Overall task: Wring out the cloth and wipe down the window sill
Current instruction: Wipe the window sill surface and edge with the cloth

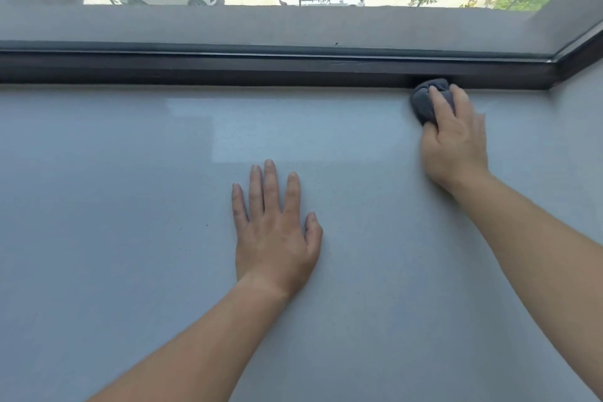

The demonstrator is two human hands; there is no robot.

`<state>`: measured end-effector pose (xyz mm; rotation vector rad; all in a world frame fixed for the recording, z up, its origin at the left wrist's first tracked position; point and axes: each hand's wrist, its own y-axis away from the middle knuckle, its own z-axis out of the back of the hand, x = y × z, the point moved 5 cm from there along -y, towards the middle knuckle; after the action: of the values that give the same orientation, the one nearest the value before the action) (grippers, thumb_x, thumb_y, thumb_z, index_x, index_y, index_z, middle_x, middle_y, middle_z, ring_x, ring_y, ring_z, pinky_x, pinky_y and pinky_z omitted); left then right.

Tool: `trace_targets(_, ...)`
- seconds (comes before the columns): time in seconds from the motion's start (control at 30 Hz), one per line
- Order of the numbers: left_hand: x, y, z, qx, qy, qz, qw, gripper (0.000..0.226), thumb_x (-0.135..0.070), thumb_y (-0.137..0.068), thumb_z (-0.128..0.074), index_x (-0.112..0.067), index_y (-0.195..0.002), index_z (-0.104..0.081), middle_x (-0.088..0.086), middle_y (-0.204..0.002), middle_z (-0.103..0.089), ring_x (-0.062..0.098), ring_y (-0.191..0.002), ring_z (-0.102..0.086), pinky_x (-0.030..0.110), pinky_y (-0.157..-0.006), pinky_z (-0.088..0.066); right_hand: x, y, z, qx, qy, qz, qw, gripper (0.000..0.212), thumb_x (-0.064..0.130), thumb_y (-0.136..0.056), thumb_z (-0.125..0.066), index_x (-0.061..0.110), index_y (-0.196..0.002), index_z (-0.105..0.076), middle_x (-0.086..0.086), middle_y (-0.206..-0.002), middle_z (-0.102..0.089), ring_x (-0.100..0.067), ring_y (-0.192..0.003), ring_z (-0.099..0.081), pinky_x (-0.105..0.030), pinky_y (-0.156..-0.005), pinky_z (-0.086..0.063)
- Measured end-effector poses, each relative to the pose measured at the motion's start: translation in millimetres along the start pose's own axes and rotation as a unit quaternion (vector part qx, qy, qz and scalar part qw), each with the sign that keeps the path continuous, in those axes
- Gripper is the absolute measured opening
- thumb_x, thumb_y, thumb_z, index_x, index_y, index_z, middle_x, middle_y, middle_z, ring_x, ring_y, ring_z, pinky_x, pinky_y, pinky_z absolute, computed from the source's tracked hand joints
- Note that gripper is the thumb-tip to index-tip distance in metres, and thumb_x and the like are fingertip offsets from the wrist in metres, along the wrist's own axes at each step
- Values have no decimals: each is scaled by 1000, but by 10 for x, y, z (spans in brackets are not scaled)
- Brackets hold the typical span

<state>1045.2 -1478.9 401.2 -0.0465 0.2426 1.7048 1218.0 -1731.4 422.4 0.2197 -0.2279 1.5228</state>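
Cloth point(424, 101): balled up, back of sill point(130, 206), touching frame point(261, 70).
R hand point(455, 140): fingers curl round cloth.
L hand point(277, 235): flat on sill, fingers a bit spread.
Risk: wad is small, so may skip spots; L hand may smudge sill.

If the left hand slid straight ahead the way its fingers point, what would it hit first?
Only bare window sill lies ahead of the left hand, so it would likely meet the dark window frame first. The cloth under the right hand sits well off to the side.
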Motion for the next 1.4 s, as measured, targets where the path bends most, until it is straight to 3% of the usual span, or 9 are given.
trace_targets(0.1, 6, 4, 1, -1, 3, -1, 1000, 70, -49, -95, -23, -18, -157, -17, 14, -166, 1, 28, -153, 11, 54, -122, 3, 32, 113, -41, -19, -8, -39, 999, 55, 22, -99, -41, 22, -154, -32, -11, -163, -18, -33, -146, -21, -52, -121, -13)
trace_targets(0.23, 13, 8, 4, 1, 7, -1, 1000, 69, -49, -95, -23, -18, -157, -17, 13, -166, 0, 27, -153, 11, 54, -122, 2, 11, 192, -92, 46, 20, 112, 992, 56, 24, -100, -45, 26, -154, -32, -7, -163, -19, -30, -149, -18, -51, -123, -4)
trace_targets(0.43, 13, -5, -16, 0, 5, 5, 1000, 70, -50, -94, -22, -19, -157, -16, 12, -166, 1, 26, -153, 12, 53, -122, 4, -341, 45, 81, -22, -12, -60, 998, 54, 23, -101, -42, 19, -154, -32, -13, -162, -19, -35, -145, -22, -52, -121, -14)
trace_targets(0.6, 27, -1, -10, -4, 7, 9, 1000, 70, -50, -93, -22, -19, -156, -18, 12, -166, -2, 26, -153, 9, 53, -122, 3, 42, 761, -153, 70, -15, 166, 984, 54, 23, -98, -42, 24, -152, -37, -5, -162, -21, -29, -151, -15, -53, -123, -5)
trace_targets(0.67, 11, 3, -5, -8, 9, 9, 1000, 70, -50, -93, -21, -20, -156, -19, 12, -166, -4, 25, -153, 8, 52, -122, 3, -94, 640, -93, 77, 2, 189, 979, 54, 21, -97, -43, 23, -151, -38, -6, -162, -23, -31, -149, -19, -55, -122, -8)
trace_targets(0.83, 6, 6, 6, -20, 14, 12, 1000, 70, -50, -92, -22, -21, -155, -20, 11, -166, -5, 24, -153, 7, 51, -122, 4, -315, 371, 48, -15, -11, -29, 999, 56, 21, -100, -43, 23, -154, -30, -8, -162, -18, -29, -148, -18, -54, -122, -7)
trace_targets(1.03, -5, 39, 15, -27, 28, 16, 999, 69, -51, -92, -21, -21, -154, -22, 9, -166, -5, 22, -153, 7, 49, -122, 6, 80, 1333, -159, 82, -27, 227, 970, 59, 16, -94, -48, 24, -151, -38, -6, -162, -22, -34, -149, -19, -55, -121, -6)
trace_targets(1.27, -103, 258, 162, -83, 120, -20, 989, 51, -38, -93, -37, -17, -137, -48, 9, -159, -31, 23, -151, -16, 57, -120, 6, -610, 793, 158, 2, -2, 24, 1000, 57, 22, -100, -42, 21, -155, -28, -9, -163, -16, -31, -148, -19, -51, -121, -12)
trace_targets(1.4, -430, 730, 126, -59, 141, -8, 988, 53, -39, -91, -36, -15, -136, -51, 12, -158, -33, 26, -151, -18, 60, -119, 5, -207, 1739, -56, 61, -31, 183, 981, 63, 19, -93, -50, 27, -153, -33, -7, -163, -18, -33, -150, -15, -53, -122, -5)
